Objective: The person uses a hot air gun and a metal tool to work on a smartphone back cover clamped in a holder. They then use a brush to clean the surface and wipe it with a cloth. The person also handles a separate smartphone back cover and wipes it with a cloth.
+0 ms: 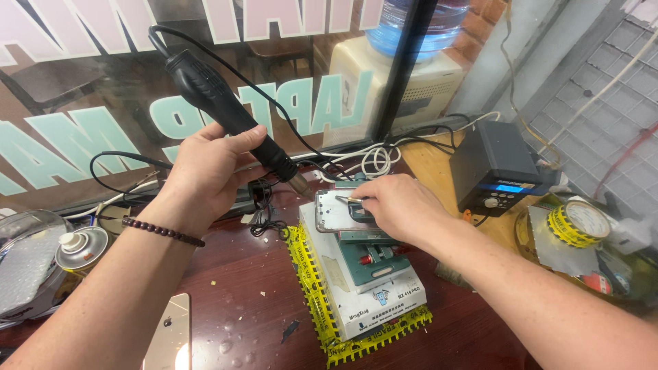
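My left hand (pixel 209 171) grips a black hot-air gun handle (pixel 219 103), its metal nozzle (pixel 299 183) angled down toward the top left corner of a silver phone frame (pixel 336 209). The phone rests on a white and teal heating fixture (pixel 373 274) edged with yellow tape. My right hand (pixel 401 205) rests on the phone and pinches thin tweezers (pixel 348 199) whose tip lies on the phone's upper part. A dark bead bracelet (pixel 162 231) circles my left wrist.
A dark rework station (pixel 495 168) with a blue display stands at the right, cables (pixel 373 161) behind it. A yellow tape roll (pixel 578 223) lies far right. A spray can (pixel 81 250) and a gold phone (pixel 168 339) sit left. Glass window behind.
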The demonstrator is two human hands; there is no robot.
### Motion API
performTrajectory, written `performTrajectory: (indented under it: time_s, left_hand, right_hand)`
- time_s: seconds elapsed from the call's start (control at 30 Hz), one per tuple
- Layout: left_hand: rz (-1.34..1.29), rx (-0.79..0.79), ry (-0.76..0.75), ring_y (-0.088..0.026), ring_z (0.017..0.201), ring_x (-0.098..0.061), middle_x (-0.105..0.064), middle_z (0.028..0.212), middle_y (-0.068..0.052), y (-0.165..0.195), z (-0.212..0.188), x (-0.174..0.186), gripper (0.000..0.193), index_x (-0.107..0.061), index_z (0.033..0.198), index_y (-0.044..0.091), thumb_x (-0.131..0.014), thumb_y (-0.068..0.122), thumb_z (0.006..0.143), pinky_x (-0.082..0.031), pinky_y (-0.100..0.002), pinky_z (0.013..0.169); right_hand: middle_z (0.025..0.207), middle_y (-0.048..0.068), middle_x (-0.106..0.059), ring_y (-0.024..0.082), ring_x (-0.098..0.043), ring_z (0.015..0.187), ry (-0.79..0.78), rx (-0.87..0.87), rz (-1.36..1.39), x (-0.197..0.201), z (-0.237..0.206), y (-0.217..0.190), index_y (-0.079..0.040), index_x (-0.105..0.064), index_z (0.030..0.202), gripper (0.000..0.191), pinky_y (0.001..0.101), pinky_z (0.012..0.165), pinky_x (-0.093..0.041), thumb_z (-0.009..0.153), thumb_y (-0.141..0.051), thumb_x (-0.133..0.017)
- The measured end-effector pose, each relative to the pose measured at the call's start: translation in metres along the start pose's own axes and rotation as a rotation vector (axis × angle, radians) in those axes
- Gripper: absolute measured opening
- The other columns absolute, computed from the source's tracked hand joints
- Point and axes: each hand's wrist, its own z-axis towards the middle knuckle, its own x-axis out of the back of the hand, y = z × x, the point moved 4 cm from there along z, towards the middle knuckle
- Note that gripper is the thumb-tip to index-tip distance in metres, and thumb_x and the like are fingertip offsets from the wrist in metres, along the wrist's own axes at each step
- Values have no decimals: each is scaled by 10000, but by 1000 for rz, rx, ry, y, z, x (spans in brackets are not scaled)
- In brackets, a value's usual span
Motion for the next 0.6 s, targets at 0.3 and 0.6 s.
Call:
performTrajectory:
  time_s: [0.3,0.6]
  left_hand:
    - [-9,-18,59,-192,924,-689,-695,989,-51,-3,11,-9,117,-650,1010,77,-707,126,921,-557,-379,874]
    - [-13,-30,63,-205,956,-694,-677,1028,-64,-1,11,-13,159,-658,1048,48,-702,129,918,-608,-398,938]
  right_hand:
    - [1053,79,-752,318,-689,1018,-70,65,-51,-3,19,5,-249,-792,1108,264,465,888,-532,908,-233,-620]
    - [1011,44,-741,299,-690,982,-40,266,-55,-4,33,14,-199,-791,1076,246,457,847,-535,892,-218,-629]
